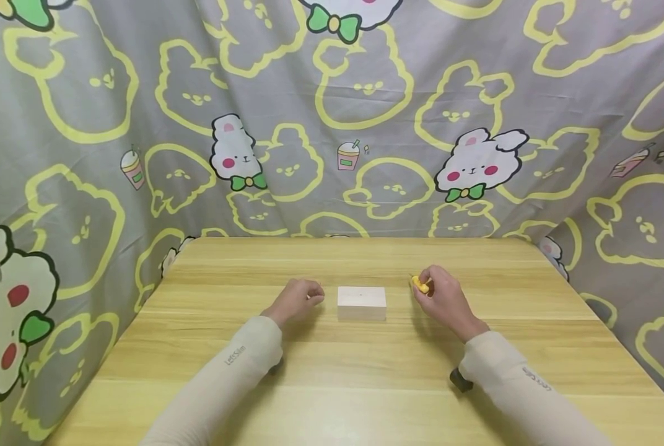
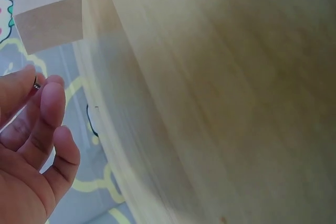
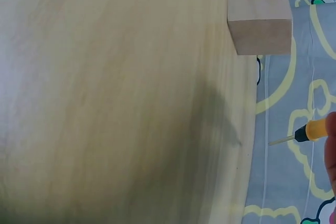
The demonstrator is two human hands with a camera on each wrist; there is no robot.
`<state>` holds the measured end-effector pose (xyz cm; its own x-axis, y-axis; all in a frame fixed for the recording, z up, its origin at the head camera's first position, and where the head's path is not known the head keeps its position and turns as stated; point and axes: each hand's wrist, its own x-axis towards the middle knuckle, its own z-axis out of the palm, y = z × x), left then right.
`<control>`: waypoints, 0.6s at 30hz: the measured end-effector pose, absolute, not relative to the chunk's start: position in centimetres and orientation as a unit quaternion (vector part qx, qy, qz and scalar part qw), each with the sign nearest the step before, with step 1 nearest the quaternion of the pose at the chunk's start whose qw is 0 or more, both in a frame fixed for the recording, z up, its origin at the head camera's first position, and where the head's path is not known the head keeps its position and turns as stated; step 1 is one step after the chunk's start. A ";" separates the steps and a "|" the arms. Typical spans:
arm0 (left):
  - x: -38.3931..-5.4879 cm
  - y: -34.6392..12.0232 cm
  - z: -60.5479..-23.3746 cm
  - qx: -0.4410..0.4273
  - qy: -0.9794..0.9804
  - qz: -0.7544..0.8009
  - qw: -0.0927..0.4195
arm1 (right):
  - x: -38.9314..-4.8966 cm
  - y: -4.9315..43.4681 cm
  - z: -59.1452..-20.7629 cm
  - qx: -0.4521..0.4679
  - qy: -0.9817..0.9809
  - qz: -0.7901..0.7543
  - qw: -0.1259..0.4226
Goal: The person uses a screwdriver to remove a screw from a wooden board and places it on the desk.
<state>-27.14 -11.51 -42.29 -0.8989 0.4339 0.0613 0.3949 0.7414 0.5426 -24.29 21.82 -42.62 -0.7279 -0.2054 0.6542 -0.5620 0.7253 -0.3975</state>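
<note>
A pale rectangular wooden block (image 1: 361,303) with a small dark mark on its top face sits on the table between the two hands. To its left, my left hand (image 1: 297,300) pinches a tiny metal screw (image 2: 36,83) between thumb and fingertips, most of it hidden by them. My right hand (image 1: 443,298), right of the block, grips a small screwdriver (image 3: 313,130) by its yellow handle. Its black collar and thin shaft show in the right wrist view, the tip pointing away from the palm. Both hands are apart from the block.
The light wood-grain table (image 1: 354,384) spreads under both arms, its far edge meeting a grey curtain (image 1: 287,210) printed with cartoon animals. The curtain also hangs along the left and right sides. A black wrist device (image 1: 461,380) sits beneath the right cuff.
</note>
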 end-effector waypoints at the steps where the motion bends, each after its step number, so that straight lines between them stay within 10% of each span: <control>1: -27.2 -11.5 -42.3 0.222 0.933 0.280 0.035 | -24.3 21.8 -42.7 0.219 -0.880 0.299 0.298; 18: -27.3 -12.2 -42.0 0.202 0.939 0.270 0.060 | -24.3 22.1 -43.8 0.247 -0.879 0.286 0.291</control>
